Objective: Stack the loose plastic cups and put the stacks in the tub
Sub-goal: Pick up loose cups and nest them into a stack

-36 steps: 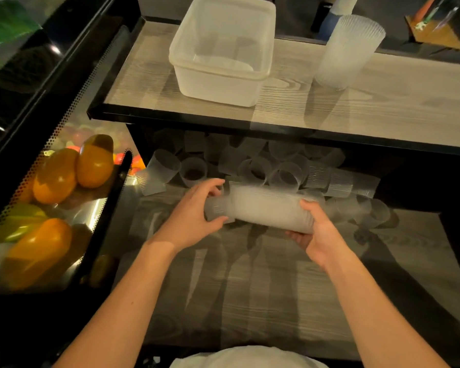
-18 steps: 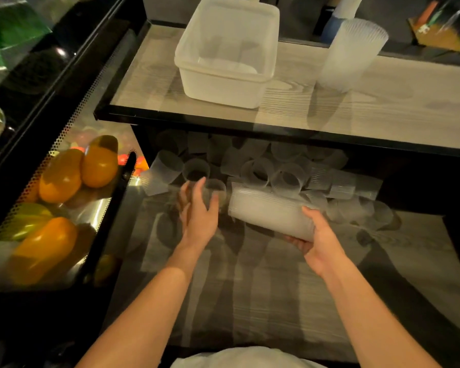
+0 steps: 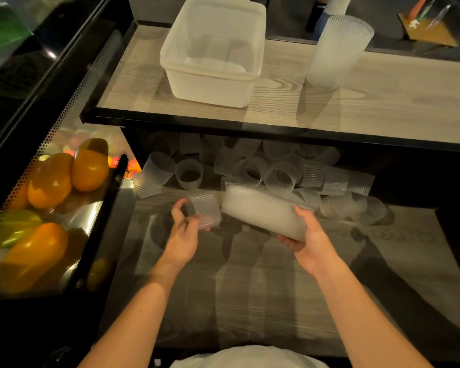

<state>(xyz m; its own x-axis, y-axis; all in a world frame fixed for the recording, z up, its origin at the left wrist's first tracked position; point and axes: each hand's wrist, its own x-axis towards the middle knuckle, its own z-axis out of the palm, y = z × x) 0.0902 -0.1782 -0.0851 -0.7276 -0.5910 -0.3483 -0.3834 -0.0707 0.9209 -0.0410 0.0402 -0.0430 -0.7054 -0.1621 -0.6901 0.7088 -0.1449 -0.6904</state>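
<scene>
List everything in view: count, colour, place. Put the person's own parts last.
tub: one, translucent white, upper shelf, left part.
standing cup stack: one, translucent, upper shelf, right of the tub.
held cup stack: one, translucent, lying sideways in the right hand.
single cup: one, clear, in the left hand, just left of the held stack.
loose cups: many, clear, heaped at the back of the lower shelf.
peppers: several, orange and yellow, in the case at left.
wooden holder: one, brown, top right.
left hand: one, gripping the single cup.
right hand: one, gripping the held stack.
</scene>
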